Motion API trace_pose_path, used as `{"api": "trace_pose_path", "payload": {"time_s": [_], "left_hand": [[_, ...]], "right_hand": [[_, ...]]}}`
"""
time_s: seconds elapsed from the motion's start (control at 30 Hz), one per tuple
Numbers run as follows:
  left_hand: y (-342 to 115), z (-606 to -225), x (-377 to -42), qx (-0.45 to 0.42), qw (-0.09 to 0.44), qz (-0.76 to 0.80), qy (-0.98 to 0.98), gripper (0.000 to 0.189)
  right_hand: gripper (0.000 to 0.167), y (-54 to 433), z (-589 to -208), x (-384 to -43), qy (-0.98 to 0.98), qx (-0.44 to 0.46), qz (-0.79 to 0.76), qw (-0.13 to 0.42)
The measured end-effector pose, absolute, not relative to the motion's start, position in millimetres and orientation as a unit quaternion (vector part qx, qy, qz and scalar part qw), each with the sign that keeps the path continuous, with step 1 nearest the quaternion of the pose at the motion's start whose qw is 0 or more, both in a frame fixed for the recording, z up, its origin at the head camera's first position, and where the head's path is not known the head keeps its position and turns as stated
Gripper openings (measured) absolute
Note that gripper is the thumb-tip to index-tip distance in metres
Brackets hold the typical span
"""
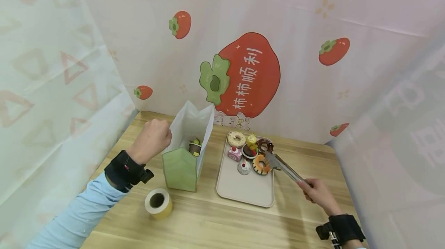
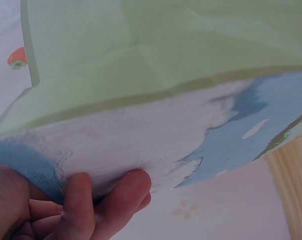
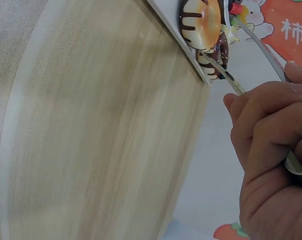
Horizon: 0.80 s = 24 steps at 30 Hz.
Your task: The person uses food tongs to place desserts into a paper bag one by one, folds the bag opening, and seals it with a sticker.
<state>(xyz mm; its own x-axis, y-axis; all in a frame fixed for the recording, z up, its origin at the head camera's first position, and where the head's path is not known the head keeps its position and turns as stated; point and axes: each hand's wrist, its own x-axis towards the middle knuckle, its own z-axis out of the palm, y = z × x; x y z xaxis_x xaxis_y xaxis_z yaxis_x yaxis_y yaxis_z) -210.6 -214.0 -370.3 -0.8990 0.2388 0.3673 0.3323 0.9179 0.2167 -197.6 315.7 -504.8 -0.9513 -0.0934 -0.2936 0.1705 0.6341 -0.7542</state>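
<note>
My left hand (image 1: 153,141) grips the side of a standing paper bag (image 1: 179,170), green in front and white inside; in the left wrist view its fingers (image 2: 123,190) press the bag's blue-and-white side panel. Inside the bag sits a small dark cup (image 1: 195,149) with a green top. With my right hand (image 1: 320,195) I hold metal tongs (image 1: 288,171), their arms spread. The tongs' tips are over the right edge of a tray (image 1: 245,195), by a striped orange donut (image 1: 261,165) and a chocolate donut (image 1: 265,146). Whether they touch either is unclear.
Also on the tray are a cream donut (image 1: 236,139), a fruit-topped bowl (image 1: 249,151), a pink cake roll (image 1: 234,154) and a white cherry-topped cake (image 1: 244,167). A roll of yellow tape (image 1: 158,203) stands before the bag. A printed curtain (image 1: 295,98) borders the wooden table (image 1: 194,226).
</note>
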Motion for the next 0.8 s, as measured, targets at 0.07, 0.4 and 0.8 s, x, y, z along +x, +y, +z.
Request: {"api": "trace_pose_path", "payload": {"time_s": [0.07, 0.4, 0.8], "left_hand": [[-214.3, -370.9, -210.7, -0.148, 0.169, -0.137, -0.965, 0.044], [-215.0, -373.1, -211.9, -0.146, 0.164, -0.138, -0.966, 0.044], [-214.9, -373.3, -215.6, -0.146, 0.156, -0.144, -0.966, 0.043]], "right_hand": [[0.036, 314.3, -509.5, -198.6, 0.893, 0.018, -0.423, 0.152], [0.035, 302.5, -527.2, -199.1, 0.878, 0.051, -0.449, 0.158], [0.032, 302.1, -532.4, -193.9, 0.844, 0.086, -0.509, 0.148]]}}
